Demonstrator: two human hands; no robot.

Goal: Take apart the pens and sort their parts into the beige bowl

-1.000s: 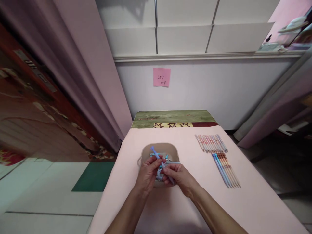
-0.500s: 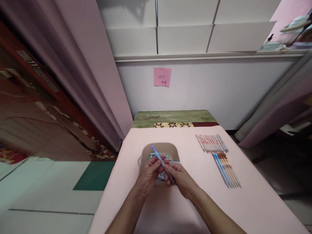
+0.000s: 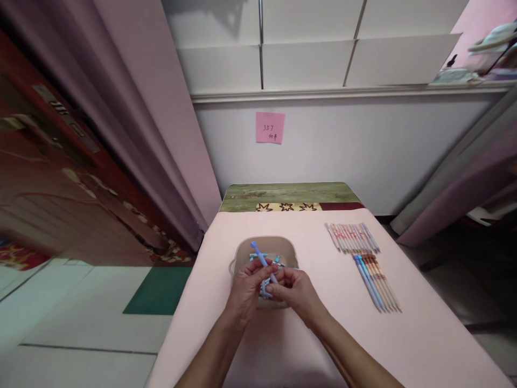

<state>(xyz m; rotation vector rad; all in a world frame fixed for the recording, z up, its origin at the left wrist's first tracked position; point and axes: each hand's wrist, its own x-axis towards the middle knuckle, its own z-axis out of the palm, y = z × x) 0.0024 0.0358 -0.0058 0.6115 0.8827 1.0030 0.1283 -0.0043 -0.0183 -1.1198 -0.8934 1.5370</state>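
Note:
A blue pen (image 3: 261, 257) slants over the beige basket (image 3: 244, 249), its darker blue end pointing up and away. My left hand (image 3: 248, 283) is closed around the pen's middle, thumb on top. My right hand (image 3: 297, 291) pinches at the pen's lower end, which its fingers partly hide. Beneath both hands, the basket holds small light-blue and turquoise pieces (image 3: 258, 255), partly covered by the fingers. A light-blue shape (image 3: 265, 289) shows between the hands; I cannot tell whether it is held or lies in the basket.
On the right of the pink-covered table (image 3: 323, 334) lies a row of pale patterned pens (image 3: 351, 238). Nearer me is a second row of blue and brown-topped pens (image 3: 376, 283). A pink note (image 3: 270, 127) is stuck to the wall behind.
My right hand has shifted slightly, and its fingers now pinch near the pen's lower end, which no longer sticks out below them. My left hand keeps its hold. The rows of pens are unchanged.

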